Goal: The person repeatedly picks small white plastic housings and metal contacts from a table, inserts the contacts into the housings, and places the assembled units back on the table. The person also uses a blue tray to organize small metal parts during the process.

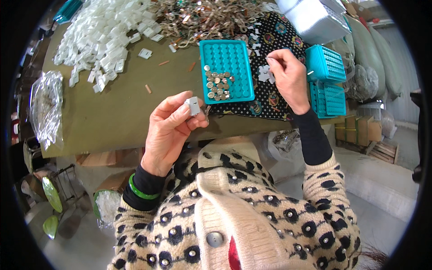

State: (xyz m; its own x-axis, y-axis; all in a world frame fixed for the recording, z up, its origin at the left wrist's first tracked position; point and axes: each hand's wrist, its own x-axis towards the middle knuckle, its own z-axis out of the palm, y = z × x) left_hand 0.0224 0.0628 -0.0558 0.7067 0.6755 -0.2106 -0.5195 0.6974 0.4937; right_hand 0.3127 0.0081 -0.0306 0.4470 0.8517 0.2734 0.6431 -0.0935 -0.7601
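My left hand [165,126] is closed on a small white plastic case [194,105], held between thumb and fingers above the table's near edge. Over the dark patterned cloth, my right hand [290,78] has its thumb and forefinger pinched together; what sits between them is too small to make out. Just beside those fingers lie small flat white pieces [263,73]. Between my hands stands a teal tray [248,92] with round pockets. Several silvery button-like discs [218,81] lie in its nearer left part.
A large heap of white plastic cases [105,40] covers the far left. Tangled wired parts [202,18] are piled at the far middle. Stacked teal trays [327,99] and a white tray stack [312,20] stand right. A clear plastic bag [47,108] lies at the left edge.
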